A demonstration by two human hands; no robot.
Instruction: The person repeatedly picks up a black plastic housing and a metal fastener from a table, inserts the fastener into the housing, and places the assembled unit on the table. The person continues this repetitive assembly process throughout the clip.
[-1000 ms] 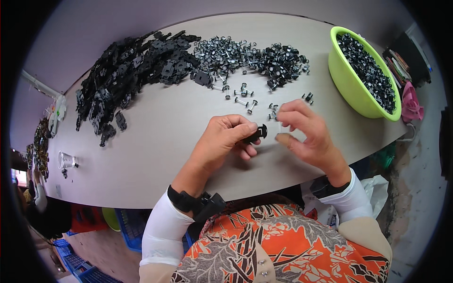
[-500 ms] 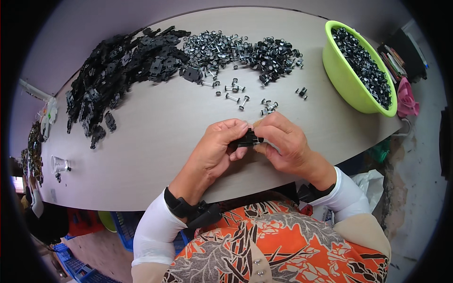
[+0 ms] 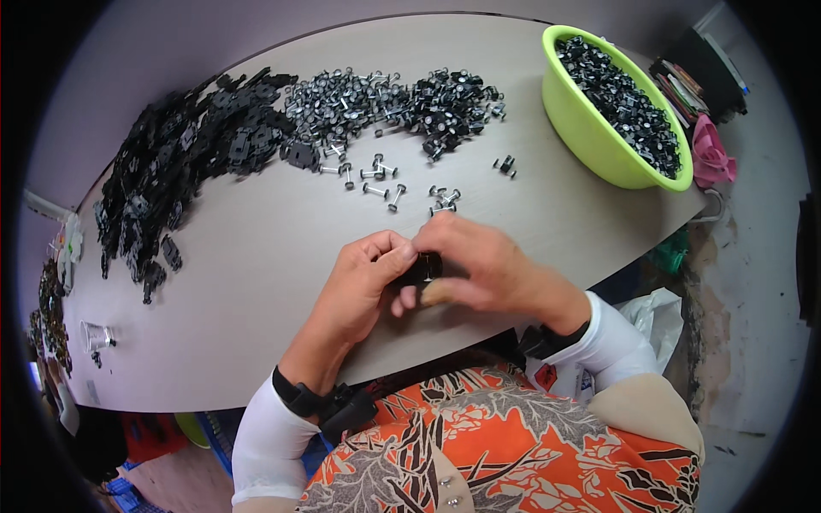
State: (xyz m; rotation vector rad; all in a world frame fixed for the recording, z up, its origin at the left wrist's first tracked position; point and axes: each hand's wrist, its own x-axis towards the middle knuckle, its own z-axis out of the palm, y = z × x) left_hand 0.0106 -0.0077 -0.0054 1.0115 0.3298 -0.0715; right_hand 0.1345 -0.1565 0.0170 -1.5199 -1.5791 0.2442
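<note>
Near the table's front edge, my left hand (image 3: 359,278) pinches a small black plastic toy-car chassis (image 3: 429,267) between thumb and fingers. A thin silvery axle shows across its right end. My right hand (image 3: 487,265), slightly smeared by motion, wraps around that end, with fingers at the far side and thumb at the near side. The fingers partly hide the chassis. Just beyond my hands lie several loose wheel axles (image 3: 396,197), silvery rods with a black wheel at each end. A small cluster of axles (image 3: 443,201) lies nearest my right hand.
Black flat chassis parts (image 3: 171,162) are heaped at the far left, beside a pile of wheel axles (image 3: 342,103) and a darker wheel pile (image 3: 449,107). A lime-green basin (image 3: 590,154) full of wheeled parts stands at the right. A clear plastic cup (image 3: 96,336) sits far left.
The view has shifted, so the table's things appear further left. My right hand's thumb and fingers have spread wider around the chassis. My left hand keeps its pinch.
</note>
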